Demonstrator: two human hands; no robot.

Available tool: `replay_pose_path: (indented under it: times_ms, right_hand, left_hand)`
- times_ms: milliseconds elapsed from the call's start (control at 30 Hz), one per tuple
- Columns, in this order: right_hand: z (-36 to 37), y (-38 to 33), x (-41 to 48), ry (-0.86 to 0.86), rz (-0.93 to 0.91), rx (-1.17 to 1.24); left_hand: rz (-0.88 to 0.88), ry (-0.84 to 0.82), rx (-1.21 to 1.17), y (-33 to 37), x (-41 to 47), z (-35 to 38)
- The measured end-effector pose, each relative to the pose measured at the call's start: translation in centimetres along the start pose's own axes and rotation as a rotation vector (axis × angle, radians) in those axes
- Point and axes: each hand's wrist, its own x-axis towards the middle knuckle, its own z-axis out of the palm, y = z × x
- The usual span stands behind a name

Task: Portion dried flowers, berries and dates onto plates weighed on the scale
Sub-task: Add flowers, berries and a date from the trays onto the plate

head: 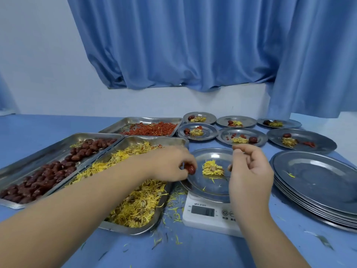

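Head view, frame centre: left hand [170,163] pinches a date [190,169] at the left rim of the plate [202,188] on the scale [204,215] (flowers [212,168] piled mid-plate). Right hand [249,171] is curled; its contents cannot be determined.

No legible text; small print on the scale [207,219] too blurred

Scale [208,211] display too dim to read. My right hand [249,171] covers some of its buttons and the plate [202,183]'s right rim. Can't tell what that hand pinches, if anything. My left hand [168,163] hides half the date [191,169]. Plate stack [313,178] cut off at right edge.
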Motion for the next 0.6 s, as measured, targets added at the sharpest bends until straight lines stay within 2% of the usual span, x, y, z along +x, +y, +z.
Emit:
replay_pose_path:
  times_ms: [233,367,467,600]
  right_hand:
    - [0.0,0.0,-0.2,-0.018,0.034,0.024]
    - [0.5,-0.1,1.3,-0.058,0.173,0.063]
    - [1.3,-0.6,4.4,-0.229,0.294,0.006]
    - [2.9,-1.8,9.4,-0.523,0.252,-0.184]
  left_hand:
    - [-0.038,-0.01,-0.032,-0.3,1.0,-0.5]
    - [-0.066,0.04,-0.041,-1.8,1.2,-1.5]
    - [-0.122,0.074,-0.02,-4.1,1.3,-2.7]
    - [-0.243,0.145,0.007,-8.3,2.0,-4.7]
